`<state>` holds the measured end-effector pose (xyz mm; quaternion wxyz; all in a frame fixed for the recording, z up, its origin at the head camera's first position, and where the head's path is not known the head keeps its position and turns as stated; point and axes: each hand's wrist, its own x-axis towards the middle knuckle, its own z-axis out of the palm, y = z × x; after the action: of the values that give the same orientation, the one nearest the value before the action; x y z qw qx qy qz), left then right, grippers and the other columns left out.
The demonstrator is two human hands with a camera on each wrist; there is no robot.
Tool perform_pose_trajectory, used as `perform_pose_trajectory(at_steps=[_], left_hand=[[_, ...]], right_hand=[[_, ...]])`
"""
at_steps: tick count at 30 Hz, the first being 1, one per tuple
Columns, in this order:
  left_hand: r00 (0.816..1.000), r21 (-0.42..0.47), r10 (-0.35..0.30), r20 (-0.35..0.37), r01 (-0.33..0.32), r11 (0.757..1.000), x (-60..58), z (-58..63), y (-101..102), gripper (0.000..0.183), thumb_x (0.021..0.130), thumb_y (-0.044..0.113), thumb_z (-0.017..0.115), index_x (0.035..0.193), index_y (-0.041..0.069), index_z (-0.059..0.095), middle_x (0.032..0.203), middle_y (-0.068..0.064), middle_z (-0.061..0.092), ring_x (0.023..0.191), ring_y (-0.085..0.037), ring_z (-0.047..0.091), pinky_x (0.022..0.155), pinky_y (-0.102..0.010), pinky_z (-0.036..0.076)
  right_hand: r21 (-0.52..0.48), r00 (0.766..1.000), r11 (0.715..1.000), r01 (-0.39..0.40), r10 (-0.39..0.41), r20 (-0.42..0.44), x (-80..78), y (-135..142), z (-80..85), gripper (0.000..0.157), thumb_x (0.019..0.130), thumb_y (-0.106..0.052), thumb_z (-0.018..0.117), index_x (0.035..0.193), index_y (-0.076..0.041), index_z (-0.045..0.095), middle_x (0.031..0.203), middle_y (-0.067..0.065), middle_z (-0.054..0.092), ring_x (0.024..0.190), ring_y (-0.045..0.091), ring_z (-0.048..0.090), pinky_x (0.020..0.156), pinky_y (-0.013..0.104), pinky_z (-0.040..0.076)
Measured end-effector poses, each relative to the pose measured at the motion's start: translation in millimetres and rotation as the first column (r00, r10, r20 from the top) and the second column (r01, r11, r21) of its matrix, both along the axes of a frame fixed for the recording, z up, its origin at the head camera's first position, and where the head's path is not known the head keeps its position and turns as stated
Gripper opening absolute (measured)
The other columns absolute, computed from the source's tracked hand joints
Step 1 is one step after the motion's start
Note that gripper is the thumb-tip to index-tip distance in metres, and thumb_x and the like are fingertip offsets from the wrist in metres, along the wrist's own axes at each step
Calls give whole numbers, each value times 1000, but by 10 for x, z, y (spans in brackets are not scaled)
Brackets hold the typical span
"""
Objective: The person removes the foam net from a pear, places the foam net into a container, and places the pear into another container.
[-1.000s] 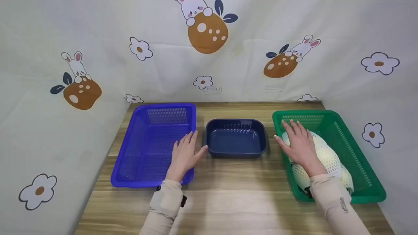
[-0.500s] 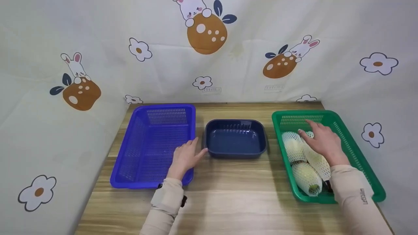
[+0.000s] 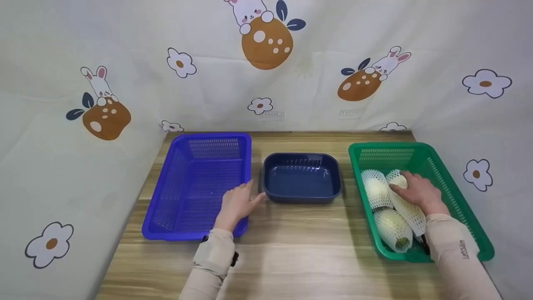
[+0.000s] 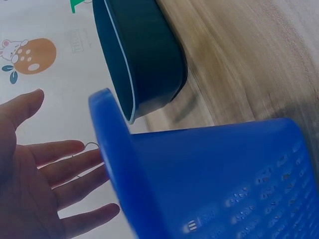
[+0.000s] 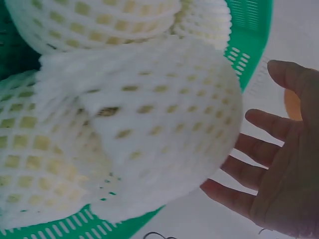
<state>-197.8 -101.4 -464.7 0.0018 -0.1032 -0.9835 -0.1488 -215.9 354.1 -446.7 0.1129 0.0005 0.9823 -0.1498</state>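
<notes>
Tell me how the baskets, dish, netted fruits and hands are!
Blue basket: upright, looks empty
Dark blue dish: upright, looks empty
Green basket: upright, holding netted fruits
Netted fruits: lying inside white mesh sleeves
Left hand: fingers stretched out at the blue basket's edge
Right hand: over the netted fruits, touch unclear

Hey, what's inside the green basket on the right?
At least three pale, foam-netted fruits lie inside the green basket. The right hand and sleeve cover part; what's underneath them can't be seen.
</notes>
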Motion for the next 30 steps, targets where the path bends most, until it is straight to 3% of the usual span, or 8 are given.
perform_pose_trajectory(at_steps=[8, 16, 23, 30], left_hand=[[1000, -6, 3, 0, -3, 1000, 19, -2, 1, 64, 84, 52, 48, 124, 2, 49, 110, -17, 57, 92, -34, 56, 74, -44, 44], [1000, 2, 9, -19, -9, 1000, 18, -20, 1, 61, 83, 50, 50, 123, 3, 50, 108, -17, 58, 89, -34, 57, 73, -44, 44], [1000, 12, 16, -5, -16, 1000, 14, -29, 3, 60, 83, 48, 50, 123, 3, 50, 110, -16, 57, 92, -34, 56, 75, -44, 43], [1000, 8, 10, -17, -10, 1000, -1, -44, -3, 61, 83, 49, 50, 122, 2, 50, 108, -16, 58, 91, -33, 57, 75, -43, 44]], right_hand=[[-15, 996, 1000, -12, 13, 88, 26, 79, -123, 78, 85, -51, 46, 129, 10, 29, 121, 40, 30, 107, 54, 31, 79, 66, 27], [-43, 988, 999, -17, 23, 155, 115, 115, -110, 90, 78, -54, 54, 130, 13, 23, 124, 43, 21, 110, 56, 23, 82, 67, 23], [-97, 977, 995, -11, 31, 213, 140, 112, -140, 95, 73, -45, 65, 131, 13, 18, 122, 42, 19, 106, 55, 27, 82, 65, 25], [-66, 974, 998, 7, 8, 225, 95, 105, -129, 93, 72, -43, 67, 132, 10, 19, 120, 40, 23, 100, 52, 32, 80, 65, 28]])
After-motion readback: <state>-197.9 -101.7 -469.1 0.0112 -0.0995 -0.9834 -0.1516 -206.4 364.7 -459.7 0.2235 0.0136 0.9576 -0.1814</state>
